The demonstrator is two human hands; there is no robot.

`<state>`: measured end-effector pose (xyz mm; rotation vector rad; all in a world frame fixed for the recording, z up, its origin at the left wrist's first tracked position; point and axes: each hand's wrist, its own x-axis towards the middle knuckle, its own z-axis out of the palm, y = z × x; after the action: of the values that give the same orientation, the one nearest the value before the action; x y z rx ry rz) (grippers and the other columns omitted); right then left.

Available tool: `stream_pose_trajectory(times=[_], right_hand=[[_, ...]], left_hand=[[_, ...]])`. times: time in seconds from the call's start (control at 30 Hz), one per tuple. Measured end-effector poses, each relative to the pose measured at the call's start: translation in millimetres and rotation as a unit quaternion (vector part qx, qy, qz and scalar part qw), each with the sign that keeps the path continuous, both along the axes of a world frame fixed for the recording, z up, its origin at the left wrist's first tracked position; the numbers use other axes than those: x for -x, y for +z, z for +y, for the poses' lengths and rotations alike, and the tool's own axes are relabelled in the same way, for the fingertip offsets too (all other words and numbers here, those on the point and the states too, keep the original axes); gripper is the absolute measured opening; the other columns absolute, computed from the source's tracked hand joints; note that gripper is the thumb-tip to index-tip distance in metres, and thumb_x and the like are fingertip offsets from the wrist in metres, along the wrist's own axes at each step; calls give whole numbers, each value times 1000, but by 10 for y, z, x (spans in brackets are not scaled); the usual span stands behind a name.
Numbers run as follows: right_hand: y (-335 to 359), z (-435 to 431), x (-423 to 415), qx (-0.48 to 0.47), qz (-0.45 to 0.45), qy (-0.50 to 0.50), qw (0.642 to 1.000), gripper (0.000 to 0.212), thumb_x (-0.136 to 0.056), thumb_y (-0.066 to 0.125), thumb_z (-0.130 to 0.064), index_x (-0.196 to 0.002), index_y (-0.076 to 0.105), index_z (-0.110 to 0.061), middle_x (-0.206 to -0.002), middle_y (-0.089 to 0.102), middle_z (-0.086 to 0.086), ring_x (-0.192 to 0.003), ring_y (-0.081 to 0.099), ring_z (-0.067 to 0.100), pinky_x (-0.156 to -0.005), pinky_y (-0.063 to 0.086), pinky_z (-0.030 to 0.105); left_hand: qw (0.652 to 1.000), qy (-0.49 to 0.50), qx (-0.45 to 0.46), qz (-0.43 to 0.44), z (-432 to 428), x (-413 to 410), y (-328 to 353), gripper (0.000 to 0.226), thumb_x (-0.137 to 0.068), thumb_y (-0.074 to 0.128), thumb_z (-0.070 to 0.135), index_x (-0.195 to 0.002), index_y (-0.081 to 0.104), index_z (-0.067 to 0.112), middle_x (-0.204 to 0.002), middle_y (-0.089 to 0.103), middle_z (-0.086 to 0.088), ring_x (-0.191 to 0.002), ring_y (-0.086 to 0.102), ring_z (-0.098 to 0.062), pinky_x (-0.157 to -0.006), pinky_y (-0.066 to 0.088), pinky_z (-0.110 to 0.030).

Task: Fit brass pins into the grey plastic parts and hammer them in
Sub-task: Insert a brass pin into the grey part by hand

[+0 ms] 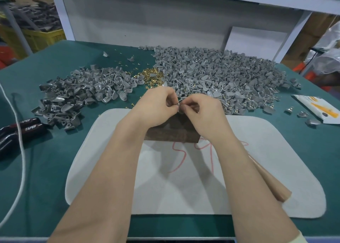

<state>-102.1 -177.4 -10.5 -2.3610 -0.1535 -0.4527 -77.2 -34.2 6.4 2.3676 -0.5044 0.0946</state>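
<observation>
My left hand (158, 104) and my right hand (200, 112) meet above a dark wooden block (173, 132) on the white mat (184, 178). Between their fingertips they pinch one small grey plastic part (178, 105); whether a pin is in it I cannot tell. A heap of brass pins (151, 76) lies just beyond my hands. A big pile of grey parts (220, 77) spreads to the right of it, a smaller pile (79, 92) to the left.
Black tool handles marked TAPER (25, 127) and a white cord (21, 150) lie at the left on the green table (46, 169). A white and yellow packet (318, 110) lies at the right. A brown paper roll (268, 180) rests under my right forearm.
</observation>
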Motion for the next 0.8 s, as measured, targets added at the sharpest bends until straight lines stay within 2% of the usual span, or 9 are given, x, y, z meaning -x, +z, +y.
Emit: stream_pose_trajectory(times=[0.2, 0.37, 0.53, 0.67, 0.8], right_hand=[[-10, -20, -21, -33, 7, -14, 999, 7, -85, 63, -7, -84, 70, -10, -84, 70, 4, -84, 65, 18, -85, 49, 31], [4, -25, -7, -58, 15, -9, 998, 8, -86, 64, -9, -86, 72, -11, -84, 71, 1, -84, 66, 14, -84, 48, 24], [17, 2, 11, -14, 1, 3, 1000, 11, -87, 63, -7, -89, 73, -9, -91, 70, 5, -88, 65, 18, -89, 47, 31], [16, 21, 7, 82, -32, 3, 996, 13, -88, 60, -9, -93, 71, -8, -96, 64, 7, -93, 58, 25, -87, 44, 40], [22, 54, 12, 118, -34, -7, 992, 14, -90, 56, -11, -95, 69, -8, -100, 61, 7, -96, 56, 26, -86, 44, 41]], left_hand=[[999, 7, -43, -8, 11, 3, 4, 7, -85, 64, 22, -81, 58, 24, -71, 51, 17, -83, 54, -14, -82, 47, -31], [999, 1, -38, -4, 20, -3, -13, 8, -86, 65, 23, -82, 59, 23, -70, 50, 18, -78, 51, -10, -76, 43, -26], [999, 0, -33, -7, 26, -19, -24, 6, -86, 65, 22, -82, 60, 22, -70, 51, 18, -77, 51, -10, -72, 39, -23], [999, 2, -34, -7, 22, -32, -34, 8, -86, 65, 25, -81, 60, 22, -74, 51, 17, -82, 53, -14, -77, 45, -27], [999, 3, -34, -5, 21, -38, -40, 9, -86, 66, 27, -81, 60, 22, -81, 55, 10, -87, 57, -16, -81, 48, -30]])
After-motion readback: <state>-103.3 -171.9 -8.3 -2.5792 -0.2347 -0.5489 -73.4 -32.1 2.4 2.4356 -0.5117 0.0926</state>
